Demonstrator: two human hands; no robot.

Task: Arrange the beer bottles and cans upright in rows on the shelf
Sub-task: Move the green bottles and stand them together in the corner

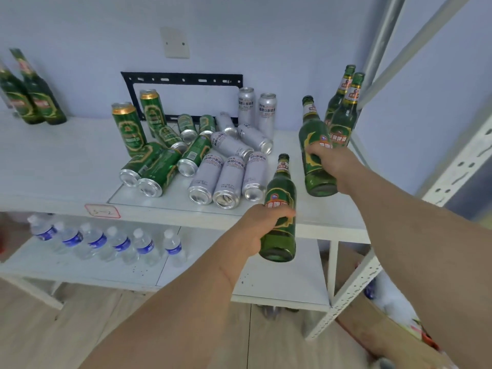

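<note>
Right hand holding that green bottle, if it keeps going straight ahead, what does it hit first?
Probably the two upright green bottles at the shelf's back right corner: the right hand carries its bottle toward them. Depth is unclear, though.

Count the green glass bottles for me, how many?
6: two at the shelf's far left, two at its far right, one in each hand.

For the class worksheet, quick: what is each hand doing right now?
Left hand: grips a green beer bottle.
Right hand: grips another green bottle.
</note>
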